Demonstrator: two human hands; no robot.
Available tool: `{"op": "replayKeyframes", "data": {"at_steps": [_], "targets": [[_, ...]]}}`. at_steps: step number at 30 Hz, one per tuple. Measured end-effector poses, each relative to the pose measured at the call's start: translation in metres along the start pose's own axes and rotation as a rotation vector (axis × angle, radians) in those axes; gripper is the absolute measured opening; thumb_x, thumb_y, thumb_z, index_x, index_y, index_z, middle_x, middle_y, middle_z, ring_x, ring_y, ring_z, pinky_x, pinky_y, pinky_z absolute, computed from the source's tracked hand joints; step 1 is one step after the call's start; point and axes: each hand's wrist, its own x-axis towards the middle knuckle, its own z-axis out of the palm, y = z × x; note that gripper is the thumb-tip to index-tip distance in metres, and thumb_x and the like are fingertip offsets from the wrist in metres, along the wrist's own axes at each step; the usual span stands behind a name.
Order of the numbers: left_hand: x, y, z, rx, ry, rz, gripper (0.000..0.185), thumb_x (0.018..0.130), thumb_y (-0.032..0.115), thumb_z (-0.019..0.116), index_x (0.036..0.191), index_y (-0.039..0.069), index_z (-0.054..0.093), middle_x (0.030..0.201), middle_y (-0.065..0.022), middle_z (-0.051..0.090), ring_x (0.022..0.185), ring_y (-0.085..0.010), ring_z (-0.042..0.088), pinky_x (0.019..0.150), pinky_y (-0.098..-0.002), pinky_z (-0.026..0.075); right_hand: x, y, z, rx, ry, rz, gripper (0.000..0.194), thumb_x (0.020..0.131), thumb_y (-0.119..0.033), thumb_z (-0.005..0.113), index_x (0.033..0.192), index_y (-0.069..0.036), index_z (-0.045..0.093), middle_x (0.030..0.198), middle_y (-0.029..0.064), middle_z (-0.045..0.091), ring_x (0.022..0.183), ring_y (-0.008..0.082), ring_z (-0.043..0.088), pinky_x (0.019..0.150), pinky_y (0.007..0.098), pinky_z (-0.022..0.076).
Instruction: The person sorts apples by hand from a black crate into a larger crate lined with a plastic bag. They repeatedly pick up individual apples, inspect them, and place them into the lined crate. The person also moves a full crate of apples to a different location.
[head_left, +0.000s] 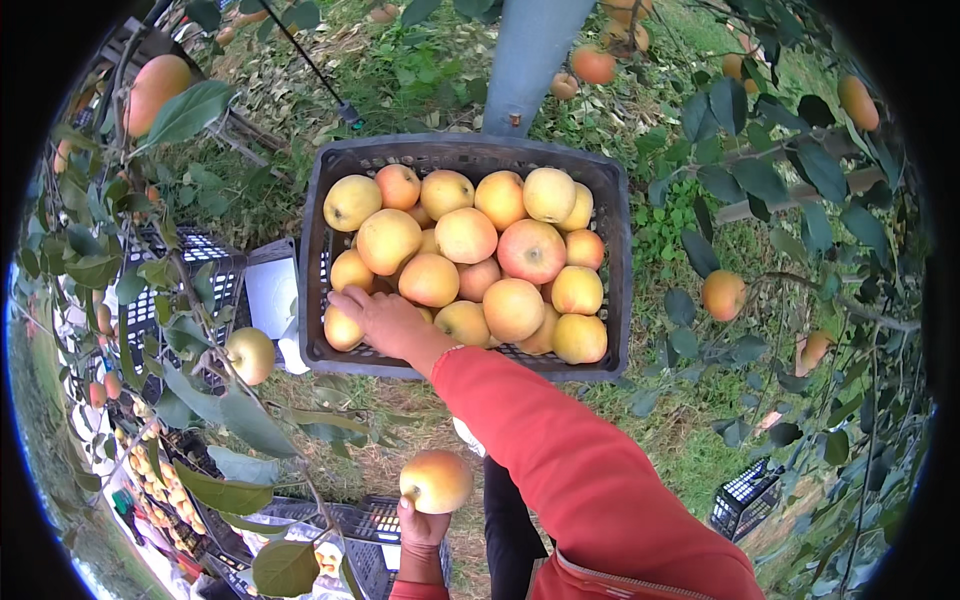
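Note:
A black plastic crate filled with yellow-red apples is in front of me. My right hand, reaching out of a red sleeve, is inside its near left corner. Its fingers curl around a yellow apple there, and my thumb is hidden. Lower down, outside the crate, my left hand holds a larger yellow-orange apple from below, with the thumb against its side.
A grey post rises behind the crate. Apple branches with leaves and hanging apples crowd the left; more fruit hangs right. Other black crates sit on the grass, and several apples lie at lower left.

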Motion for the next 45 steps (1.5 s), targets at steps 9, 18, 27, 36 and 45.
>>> {"op": "replayKeyframes", "data": {"at_steps": [9,18,27,36,45], "targets": [[0.009,0.014,0.004,0.003,-0.064,-0.058,0.101,0.07,0.061,0.082,0.148,0.01,0.043,0.146,-0.0115,0.052,0.131,-0.0319,0.053,0.111,-0.0523,0.042,-0.122,0.005,-0.052,0.2,0.144,0.125,0.045,0.09,-0.02,0.068,0.131,-0.008,0.055,0.131,0.0128,0.059,0.125,0.0322,0.054,0.103,0.0467,0.043],[0.016,0.017,0.002,-0.003,-0.102,-0.11,0.102,0.07,0.062,0.082,0.148,0.01,0.043,0.145,-0.0111,0.052,0.132,-0.0304,0.053,0.111,-0.0505,0.042,-0.154,0.002,-0.049,-0.073,0.052,0.184,0.063,0.093,-0.034,0.066,0.145,-0.007,0.045,0.154,0.0157,0.04,0.145,0.0337,0.034,0.118,0.0457,0.0296],[0.01,0.02,0.001,-0.007,-0.129,-0.093,0.099,0.072,0.065,0.079,0.148,0.012,0.043,0.146,-0.0103,0.051,0.133,-0.0309,0.052,0.111,-0.0514,0.043,-0.187,0.008,-0.092,-0.13,0.065,0.391,0.067,0.094,-0.032,0.065,0.15,-0.004,0.039,0.158,0.0156,0.036,0.147,0.0335,0.033,0.121,0.0481,0.0238],[-0.006,0.02,-0.004,0.015,-0.095,-0.113,0.103,0.069,0.065,0.08,0.148,0.011,0.043,0.146,-0.0112,0.052,0.133,-0.0307,0.052,0.112,-0.0513,0.042,-0.183,0.041,-0.118,-0.113,0.278,0.38,0.066,0.083,-0.015,0.076,0.141,-0.005,0.048,0.147,0.0179,0.046,0.134,0.037,0.046,0.108,0.0463,0.0412],[-0.006,0.008,-0.001,-0.006,-0.078,-0.097,0.102,0.069,0.064,0.081,0.147,0.011,0.044,0.145,-0.0102,0.053,0.132,-0.0299,0.053,0.111,-0.0499,0.043,-0.171,0.064,-0.111,-0.052,-0.033,0.411,0.076,0.076,-0.027,0.083,0.142,-0.013,0.05,0.137,0.0145,0.05,0.125,0.0357,0.051,0.106,0.0446,0.0432]]}}
